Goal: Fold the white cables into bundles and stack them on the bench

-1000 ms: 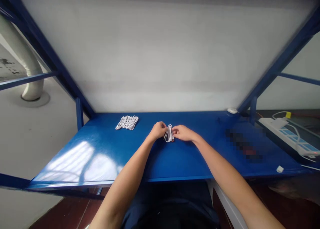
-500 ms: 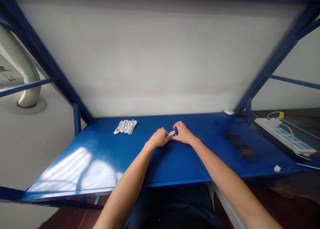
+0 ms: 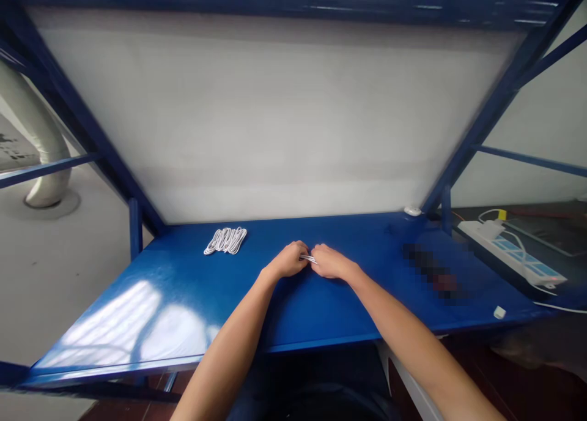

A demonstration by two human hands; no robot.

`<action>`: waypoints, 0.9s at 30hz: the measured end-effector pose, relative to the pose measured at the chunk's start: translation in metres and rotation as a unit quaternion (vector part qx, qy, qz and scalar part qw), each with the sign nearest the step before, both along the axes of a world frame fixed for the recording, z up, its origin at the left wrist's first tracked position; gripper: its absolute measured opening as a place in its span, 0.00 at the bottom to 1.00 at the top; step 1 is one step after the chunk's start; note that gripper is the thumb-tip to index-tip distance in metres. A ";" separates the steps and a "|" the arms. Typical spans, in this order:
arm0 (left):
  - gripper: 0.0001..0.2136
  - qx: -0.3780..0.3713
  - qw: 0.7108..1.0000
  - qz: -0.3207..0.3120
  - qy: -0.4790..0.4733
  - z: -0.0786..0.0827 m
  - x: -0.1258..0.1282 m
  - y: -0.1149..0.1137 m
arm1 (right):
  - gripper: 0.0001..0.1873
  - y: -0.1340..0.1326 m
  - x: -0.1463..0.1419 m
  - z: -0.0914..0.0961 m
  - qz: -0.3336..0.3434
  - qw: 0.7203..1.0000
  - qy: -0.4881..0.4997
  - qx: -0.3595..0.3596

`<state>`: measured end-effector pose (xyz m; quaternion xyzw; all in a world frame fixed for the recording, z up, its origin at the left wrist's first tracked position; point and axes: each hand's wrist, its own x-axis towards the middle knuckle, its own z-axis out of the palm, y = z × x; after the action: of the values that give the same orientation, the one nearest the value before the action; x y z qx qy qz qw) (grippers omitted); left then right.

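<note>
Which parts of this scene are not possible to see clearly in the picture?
1. Head view: the white cable shows only as a sliver; the left hand and right hand close over the rest.
2. Head view: a pixelated patch on the blue table hides whatever lies there.
3. Head view: the power strip has sockets too small to read.
4. Head view: the small white item near the table's edge is too small to identify.

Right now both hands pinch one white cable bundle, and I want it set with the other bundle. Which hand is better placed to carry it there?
Left, probably. The finished bundle lies at the table's far left, on the left hand's side. The right hand would have to cross over. Both grip the held cable.
</note>
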<state>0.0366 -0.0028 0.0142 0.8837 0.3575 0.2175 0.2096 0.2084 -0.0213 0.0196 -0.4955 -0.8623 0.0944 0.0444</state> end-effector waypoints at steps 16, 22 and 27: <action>0.14 0.165 0.964 0.182 -0.098 0.006 0.020 -0.024 | 0.20 0.003 -0.006 0.011 -0.145 0.776 0.566 -0.236; 0.16 0.208 0.956 0.207 0.009 -0.007 0.029 -0.022 | 0.28 0.009 -0.015 -0.001 -0.250 0.806 0.529 -0.090; 0.19 0.215 0.947 0.182 0.157 -0.004 0.031 -0.021 | 0.20 0.009 -0.001 0.014 -0.272 0.797 0.521 -0.143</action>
<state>0.0681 -0.0236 0.0097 0.8505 0.4855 0.1825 -0.0873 0.2069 -0.0128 0.0332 -0.5862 -0.5160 0.4442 0.4392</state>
